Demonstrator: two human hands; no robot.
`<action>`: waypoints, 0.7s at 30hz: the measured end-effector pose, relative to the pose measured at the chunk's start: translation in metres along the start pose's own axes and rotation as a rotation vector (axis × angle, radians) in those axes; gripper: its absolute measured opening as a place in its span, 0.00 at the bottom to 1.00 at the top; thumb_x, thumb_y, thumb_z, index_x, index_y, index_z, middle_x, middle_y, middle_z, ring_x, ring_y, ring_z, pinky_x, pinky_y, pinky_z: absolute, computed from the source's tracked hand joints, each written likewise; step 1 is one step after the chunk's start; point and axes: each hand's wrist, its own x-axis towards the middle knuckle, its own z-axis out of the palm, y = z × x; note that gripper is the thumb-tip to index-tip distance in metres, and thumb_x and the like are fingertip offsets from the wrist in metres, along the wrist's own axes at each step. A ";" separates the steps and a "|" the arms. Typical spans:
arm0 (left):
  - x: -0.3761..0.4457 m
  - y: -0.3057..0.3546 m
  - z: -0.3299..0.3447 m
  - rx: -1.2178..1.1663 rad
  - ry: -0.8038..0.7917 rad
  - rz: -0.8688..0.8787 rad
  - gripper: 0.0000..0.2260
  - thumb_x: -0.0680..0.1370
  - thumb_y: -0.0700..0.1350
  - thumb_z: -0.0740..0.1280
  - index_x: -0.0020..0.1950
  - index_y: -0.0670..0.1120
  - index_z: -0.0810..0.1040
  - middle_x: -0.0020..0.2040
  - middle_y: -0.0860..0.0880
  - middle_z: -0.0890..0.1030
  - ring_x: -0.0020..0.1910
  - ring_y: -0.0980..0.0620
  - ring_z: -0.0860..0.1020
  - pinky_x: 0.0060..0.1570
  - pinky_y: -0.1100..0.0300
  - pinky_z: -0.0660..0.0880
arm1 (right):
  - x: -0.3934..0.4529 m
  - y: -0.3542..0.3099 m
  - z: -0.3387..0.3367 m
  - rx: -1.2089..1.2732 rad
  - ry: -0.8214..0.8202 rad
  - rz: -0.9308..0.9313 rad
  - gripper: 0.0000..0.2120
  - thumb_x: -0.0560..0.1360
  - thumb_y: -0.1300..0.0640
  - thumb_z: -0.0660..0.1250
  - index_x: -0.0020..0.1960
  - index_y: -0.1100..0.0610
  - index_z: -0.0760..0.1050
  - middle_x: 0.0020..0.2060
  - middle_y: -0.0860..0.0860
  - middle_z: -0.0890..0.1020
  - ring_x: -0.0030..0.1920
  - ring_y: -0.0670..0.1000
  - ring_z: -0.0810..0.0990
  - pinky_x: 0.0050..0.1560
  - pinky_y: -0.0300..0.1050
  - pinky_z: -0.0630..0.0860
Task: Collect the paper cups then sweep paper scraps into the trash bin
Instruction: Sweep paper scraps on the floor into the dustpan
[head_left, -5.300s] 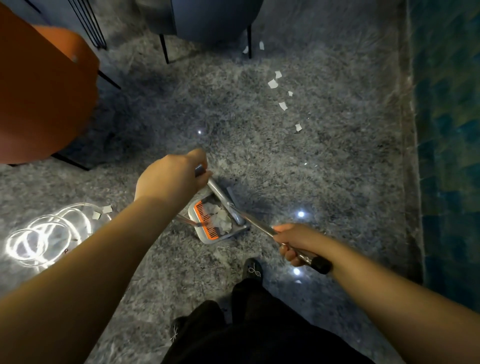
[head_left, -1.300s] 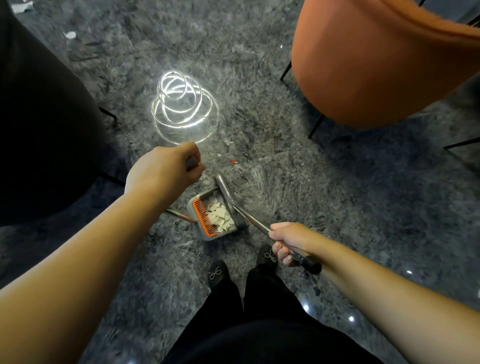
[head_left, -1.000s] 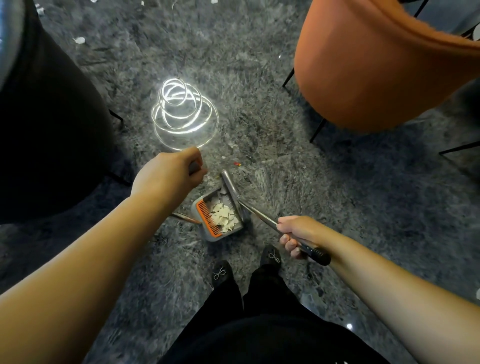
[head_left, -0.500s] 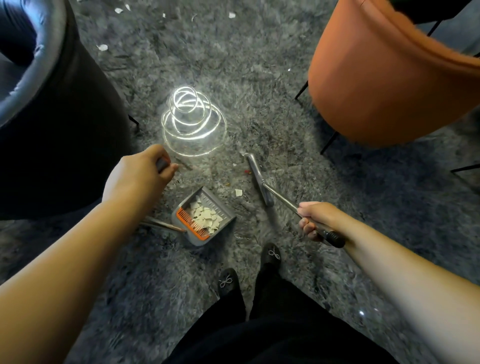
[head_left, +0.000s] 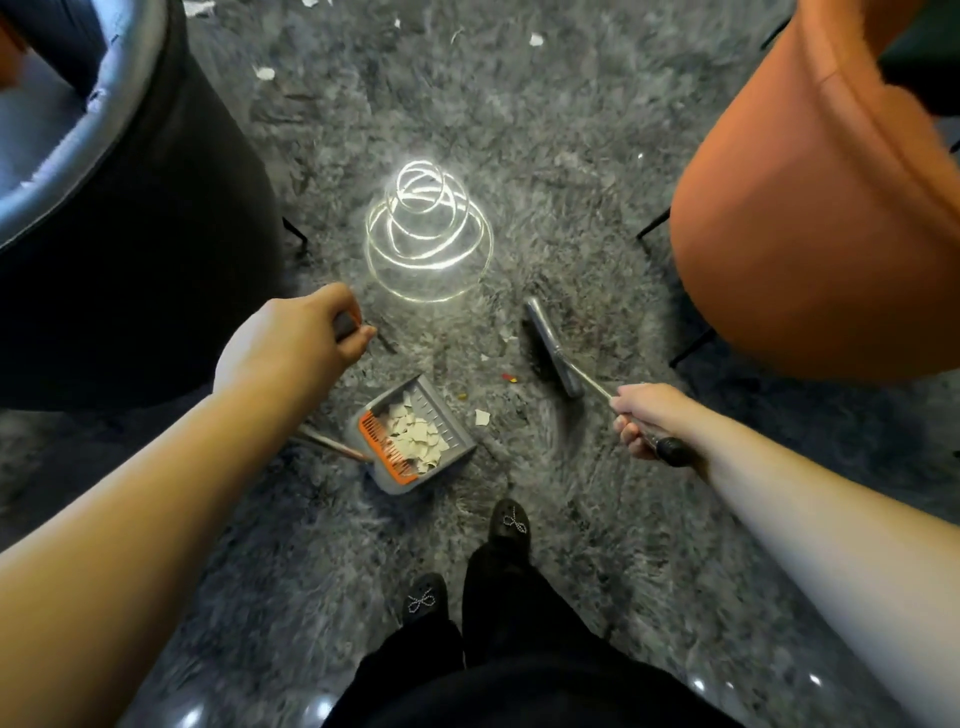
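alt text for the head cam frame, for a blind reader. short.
Seen from above, a person's left hand grips the handle of a grey dustpan holding paper scraps, while the right hand grips a broom set down beyond a few loose scraps on a shaggy grey rug. An orange chair stands to the right.

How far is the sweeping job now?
Done: many scraps lie in the dustpan. In hand: the left hand grips the dustpan handle, the right hand the broom. Left: loose scraps beside the pan and further scraps on the rug. No trash bin visible.
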 end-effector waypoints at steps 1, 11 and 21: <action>0.004 0.002 0.000 0.014 0.005 0.003 0.10 0.75 0.58 0.67 0.45 0.53 0.74 0.34 0.48 0.77 0.35 0.43 0.76 0.34 0.53 0.75 | 0.007 -0.008 -0.001 -0.032 0.006 -0.002 0.20 0.83 0.60 0.52 0.74 0.57 0.58 0.30 0.52 0.66 0.16 0.44 0.63 0.19 0.30 0.60; 0.027 0.003 0.007 0.055 0.021 -0.017 0.09 0.76 0.57 0.67 0.45 0.53 0.73 0.29 0.52 0.72 0.31 0.46 0.75 0.31 0.54 0.75 | 0.048 -0.038 0.023 -0.418 -0.033 -0.028 0.15 0.82 0.62 0.55 0.68 0.59 0.66 0.29 0.53 0.68 0.16 0.46 0.66 0.21 0.33 0.66; 0.033 -0.005 0.008 0.066 0.034 -0.010 0.09 0.76 0.59 0.65 0.45 0.54 0.73 0.30 0.53 0.72 0.30 0.48 0.73 0.26 0.61 0.65 | 0.014 0.006 0.068 -0.454 -0.246 0.005 0.14 0.81 0.62 0.54 0.65 0.55 0.66 0.26 0.52 0.67 0.16 0.45 0.63 0.22 0.32 0.63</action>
